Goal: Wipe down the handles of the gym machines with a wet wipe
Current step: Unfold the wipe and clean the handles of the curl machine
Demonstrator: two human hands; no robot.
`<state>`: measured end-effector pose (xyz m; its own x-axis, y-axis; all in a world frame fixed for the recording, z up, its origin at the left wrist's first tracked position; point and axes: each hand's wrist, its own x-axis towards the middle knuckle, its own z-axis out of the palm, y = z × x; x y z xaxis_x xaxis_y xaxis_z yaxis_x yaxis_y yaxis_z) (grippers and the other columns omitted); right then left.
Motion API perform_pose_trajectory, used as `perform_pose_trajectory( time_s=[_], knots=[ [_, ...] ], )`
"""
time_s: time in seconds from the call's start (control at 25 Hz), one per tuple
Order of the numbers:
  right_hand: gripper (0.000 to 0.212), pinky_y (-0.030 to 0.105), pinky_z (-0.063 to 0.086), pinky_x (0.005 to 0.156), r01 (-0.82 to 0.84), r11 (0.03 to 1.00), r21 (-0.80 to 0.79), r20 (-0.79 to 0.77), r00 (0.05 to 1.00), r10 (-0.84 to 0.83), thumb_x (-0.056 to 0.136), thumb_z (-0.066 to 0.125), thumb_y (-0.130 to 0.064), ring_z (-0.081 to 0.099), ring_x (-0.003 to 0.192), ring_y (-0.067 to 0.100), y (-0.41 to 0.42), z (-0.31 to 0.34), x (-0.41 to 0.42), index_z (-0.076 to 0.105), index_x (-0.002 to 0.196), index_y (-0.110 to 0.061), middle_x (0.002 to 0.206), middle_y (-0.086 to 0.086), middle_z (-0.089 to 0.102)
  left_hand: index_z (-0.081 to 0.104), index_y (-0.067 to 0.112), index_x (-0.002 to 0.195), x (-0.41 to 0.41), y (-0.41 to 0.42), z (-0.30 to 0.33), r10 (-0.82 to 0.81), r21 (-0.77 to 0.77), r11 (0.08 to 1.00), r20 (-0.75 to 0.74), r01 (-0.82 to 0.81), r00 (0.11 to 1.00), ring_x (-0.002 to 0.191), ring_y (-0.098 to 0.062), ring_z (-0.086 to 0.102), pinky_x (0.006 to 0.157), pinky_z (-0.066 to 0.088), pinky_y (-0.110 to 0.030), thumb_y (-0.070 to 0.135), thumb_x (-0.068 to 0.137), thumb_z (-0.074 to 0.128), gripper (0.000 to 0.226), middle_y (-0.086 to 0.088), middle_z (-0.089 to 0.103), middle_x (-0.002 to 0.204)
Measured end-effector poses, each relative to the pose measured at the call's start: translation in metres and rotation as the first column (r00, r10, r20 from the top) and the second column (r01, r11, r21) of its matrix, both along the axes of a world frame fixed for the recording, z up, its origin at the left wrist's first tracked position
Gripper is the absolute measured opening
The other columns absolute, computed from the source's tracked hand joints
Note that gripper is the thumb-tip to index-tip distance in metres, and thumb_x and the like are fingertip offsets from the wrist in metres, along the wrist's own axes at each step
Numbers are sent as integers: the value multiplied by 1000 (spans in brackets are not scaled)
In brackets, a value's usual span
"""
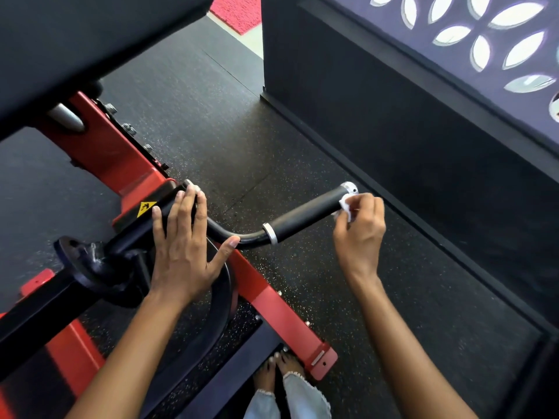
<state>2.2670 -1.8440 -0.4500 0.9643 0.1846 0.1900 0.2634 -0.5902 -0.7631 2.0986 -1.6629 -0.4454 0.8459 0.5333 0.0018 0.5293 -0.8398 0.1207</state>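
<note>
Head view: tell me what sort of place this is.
Most likely a gym. A red-framed machine carries a black foam-grip handle, the floor is speckled rubber matting, and the right hand holds a white wipe at the handle's end.

Black speckled rubber floor (pixel 272 152) — red machine frame (pixel 272 300) and bare feet (pixel 278 373) on it.

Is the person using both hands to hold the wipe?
No, only the right hand pinches the wet wipe; the left hand rests flat on the machine's bar.
</note>
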Motion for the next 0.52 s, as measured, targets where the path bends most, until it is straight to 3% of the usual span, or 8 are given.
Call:
perform_pose_trajectory(
  time_s=[0.24, 0.4, 0.52],
  knots=[
    [12, 36, 53, 69, 58, 996, 70, -64, 997, -54, 81, 56, 6, 55, 76, 19, 1, -6, -3, 54, 89, -4, 92, 3, 48, 16, 6, 149, 0, 0, -1, -3, 0, 1000, 16, 3, 1000, 144, -25, 7, 115, -7, -48, 71, 87, 13, 90, -12, 13, 156],
    [18, 33, 50, 59, -37, 985, 171, -117, 991, 58, 83, 59, 4, 54, 70, 15, 23, 0, -63, 52, 84, -12, 86, 0, 49, 16, 7, 149, 0, 0, -1, -6, 2, 1000, 22, 6, 1000, 144, -26, 8, 115, -3, -51, 70, 88, 14, 88, -12, 12, 156],
    [14, 29, 51, 62, -148, 970, 195, -133, 975, 176, 83, 59, 2, 53, 72, 12, 33, 3, -101, 54, 85, -11, 87, -2, 50, 18, 6, 149, 0, 0, -1, -7, 7, 1000, 19, 7, 1000, 144, -27, 11, 115, 0, -54, 69, 88, 16, 88, -13, 13, 156]
  ],
)
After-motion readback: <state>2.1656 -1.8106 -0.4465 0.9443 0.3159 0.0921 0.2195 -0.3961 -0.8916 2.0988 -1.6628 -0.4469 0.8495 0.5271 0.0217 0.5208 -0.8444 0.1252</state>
